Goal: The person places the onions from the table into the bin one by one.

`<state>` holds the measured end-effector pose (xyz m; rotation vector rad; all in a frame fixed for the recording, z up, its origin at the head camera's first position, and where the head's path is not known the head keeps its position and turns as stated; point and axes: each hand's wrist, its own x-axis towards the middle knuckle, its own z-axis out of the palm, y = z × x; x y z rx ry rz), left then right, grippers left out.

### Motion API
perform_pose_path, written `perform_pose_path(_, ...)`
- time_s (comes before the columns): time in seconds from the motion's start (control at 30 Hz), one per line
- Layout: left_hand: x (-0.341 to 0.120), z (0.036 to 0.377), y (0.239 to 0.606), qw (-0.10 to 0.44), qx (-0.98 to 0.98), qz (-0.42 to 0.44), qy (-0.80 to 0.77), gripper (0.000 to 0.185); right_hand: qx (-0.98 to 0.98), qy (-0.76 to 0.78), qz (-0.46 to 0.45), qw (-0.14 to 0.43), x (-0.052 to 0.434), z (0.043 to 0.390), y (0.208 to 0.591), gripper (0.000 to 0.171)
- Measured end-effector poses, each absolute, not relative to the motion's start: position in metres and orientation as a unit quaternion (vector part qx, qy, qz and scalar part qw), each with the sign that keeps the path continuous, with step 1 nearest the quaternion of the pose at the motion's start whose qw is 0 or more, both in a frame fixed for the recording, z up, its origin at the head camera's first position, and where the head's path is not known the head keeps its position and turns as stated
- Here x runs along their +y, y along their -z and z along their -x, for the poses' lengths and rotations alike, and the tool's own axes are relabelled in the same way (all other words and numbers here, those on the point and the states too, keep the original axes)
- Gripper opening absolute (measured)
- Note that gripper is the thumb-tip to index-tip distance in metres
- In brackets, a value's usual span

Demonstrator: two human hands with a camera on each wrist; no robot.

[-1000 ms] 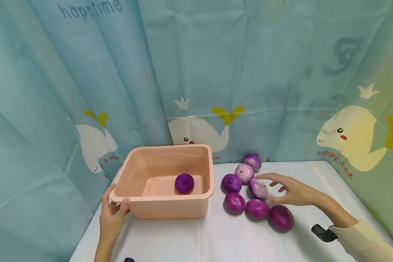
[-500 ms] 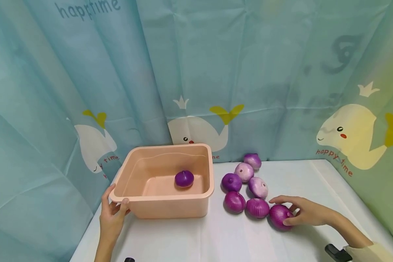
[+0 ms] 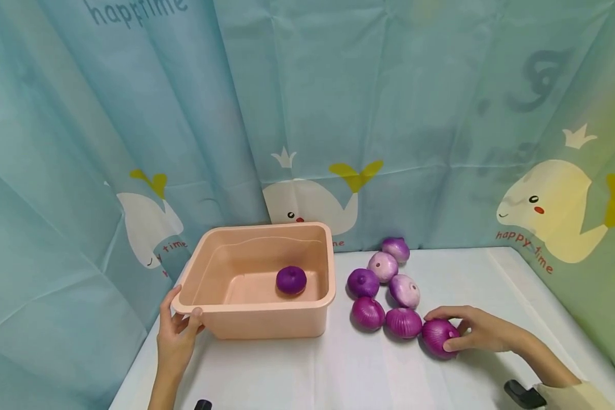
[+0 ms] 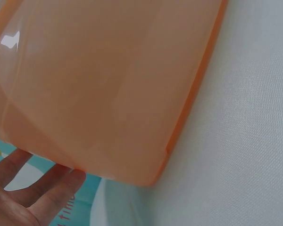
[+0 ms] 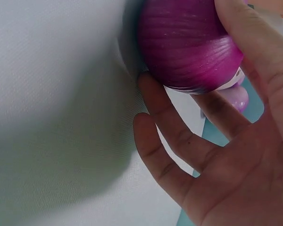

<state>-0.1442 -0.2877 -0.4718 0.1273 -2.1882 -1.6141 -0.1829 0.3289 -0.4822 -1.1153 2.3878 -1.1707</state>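
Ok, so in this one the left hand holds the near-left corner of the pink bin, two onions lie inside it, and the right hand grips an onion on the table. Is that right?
Not quite: the bin holds one onion, not two, as the head view shows. The left hand and right hand are as you say.

Soft shadow (image 5: 85,174), dimmer wrist views
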Motion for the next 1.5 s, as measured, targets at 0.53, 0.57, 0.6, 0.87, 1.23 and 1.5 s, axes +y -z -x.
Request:
perform_pose_path(0.53,-0.288,0.146,0.471,0.213,-0.787,-0.045,0.578,0.068,0.82,0.413,0.34,0.201,0.328,0.186,0.476,0.044)
perform_pose_path(0.57,-0.288,0.146,0.472,0.212,-0.787,-0.045,0.577,0.068,0.816,0.417,0.341,0.209,0.328,0.186,0.474,0.043)
perform_pose_path(0.6,-0.288,0.146,0.472,0.211,-0.789,-0.046,0.576,0.068,0.813,0.42,0.342,0.215,0.329,0.187,0.471,0.044)
perform_pose_path(0.87,-0.289,0.146,0.474,0.213,-0.794,-0.046,0.567,0.068,0.816,0.408,0.351,0.212,0.329,0.2,0.436,0.046)
perform_pose_path(1.23,-0.29,0.144,0.474,0.215,-0.8,-0.046,0.558,0.068,0.847,0.383,0.336,0.153,0.305,0.228,0.373,0.055)
perform_pose_path(1.5,-0.289,0.143,0.473,0.216,-0.8,-0.046,0.558,0.069,0.857,0.38,0.347,0.032,0.278,0.256,0.343,0.06)
